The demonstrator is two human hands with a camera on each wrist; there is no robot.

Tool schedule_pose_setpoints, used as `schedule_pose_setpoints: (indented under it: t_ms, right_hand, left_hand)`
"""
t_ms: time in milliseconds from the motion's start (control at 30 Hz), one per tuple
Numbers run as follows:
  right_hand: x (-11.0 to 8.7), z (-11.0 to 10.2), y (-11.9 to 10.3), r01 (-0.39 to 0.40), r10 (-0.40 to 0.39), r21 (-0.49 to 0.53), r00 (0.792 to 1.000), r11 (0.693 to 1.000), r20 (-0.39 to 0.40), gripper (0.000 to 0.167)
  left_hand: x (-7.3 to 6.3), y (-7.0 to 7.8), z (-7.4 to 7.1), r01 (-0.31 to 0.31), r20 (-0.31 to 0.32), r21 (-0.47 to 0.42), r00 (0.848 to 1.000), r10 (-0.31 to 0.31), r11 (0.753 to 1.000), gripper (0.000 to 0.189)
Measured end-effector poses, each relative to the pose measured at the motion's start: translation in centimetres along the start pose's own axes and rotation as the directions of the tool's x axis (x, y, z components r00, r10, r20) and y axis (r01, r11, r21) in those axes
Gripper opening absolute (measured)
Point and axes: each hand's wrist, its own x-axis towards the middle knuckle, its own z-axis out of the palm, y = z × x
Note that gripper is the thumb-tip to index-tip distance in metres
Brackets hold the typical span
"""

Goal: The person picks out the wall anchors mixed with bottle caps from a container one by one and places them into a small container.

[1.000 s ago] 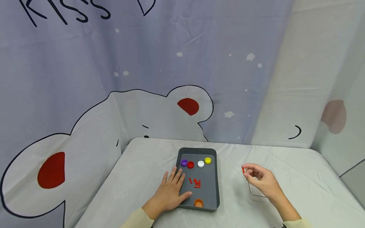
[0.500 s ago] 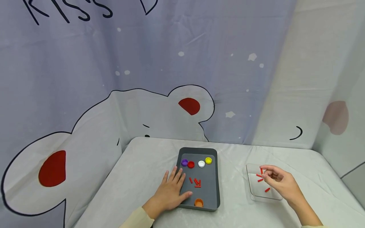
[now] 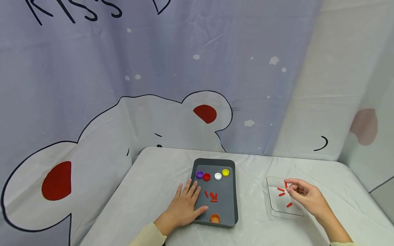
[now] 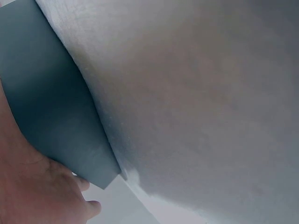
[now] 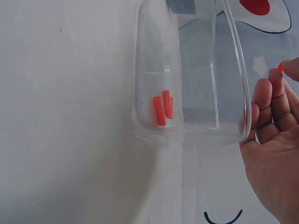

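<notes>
A small red stick (image 3: 286,185) is pinched between thumb and index finger of my right hand (image 3: 307,198), over the right side of a clear plastic box (image 3: 287,214). Three more red sticks (image 3: 289,205) lie inside that box; the right wrist view shows red sticks (image 5: 159,111) through its wall. My left hand (image 3: 184,208) rests with spread fingers on the left edge of a grey tray (image 3: 226,205). Several red sticks (image 3: 213,201) lie mid-tray, with an orange cap (image 3: 214,218) at its near end. In the left wrist view the left hand (image 4: 42,186) touches the tray's side (image 4: 60,107).
Purple (image 3: 199,175), red (image 3: 206,177), white (image 3: 218,176) and yellow caps (image 3: 225,172) sit at the tray's far end. A white cloth (image 3: 252,212) covers the table. Behind it hangs a printed curtain (image 3: 172,61).
My right hand has moved to the right with the red stick, from the box's left edge to over its right side. The left hand stays on the tray.
</notes>
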Motion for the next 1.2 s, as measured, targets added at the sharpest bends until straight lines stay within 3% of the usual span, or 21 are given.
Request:
schedule_pose_setpoints:
  t_ms: [367,600,767,1000,1200]
  right_hand:
    - [0.4,-0.4,0.5,0.013,-0.014,-0.020,0.999,1.000,-0.029,0.030]
    - [0.6,0.9,-0.3,0.026,-0.025,-0.024,0.999,0.999,0.023,0.035]
    - [1.5,2.6,-1.5,0.071,-0.070,-0.007,0.992,0.997,0.107,0.037]
    - [3.3,5.1,-2.5,0.166,-0.161,0.001,0.956,0.986,0.247,0.034]
    - [5.0,7.7,-3.5,0.274,-0.277,0.059,0.895,0.960,0.349,0.032]
  left_hand:
    - [0.0,0.0,0.2,-0.011,-0.014,0.009,1.000,0.011,1.000,0.085]
    - [0.0,-0.1,0.4,-0.012,-0.019,0.012,1.000,0.012,1.000,0.085]
    - [0.0,-0.1,0.5,-0.004,-0.009,0.020,1.000,0.004,1.000,0.085]
    - [-0.1,0.1,0.0,0.001,-0.004,0.009,1.000,-0.001,1.000,0.085]
    - [0.0,0.0,-0.1,0.000,-0.002,0.014,1.000,0.000,1.000,0.085]
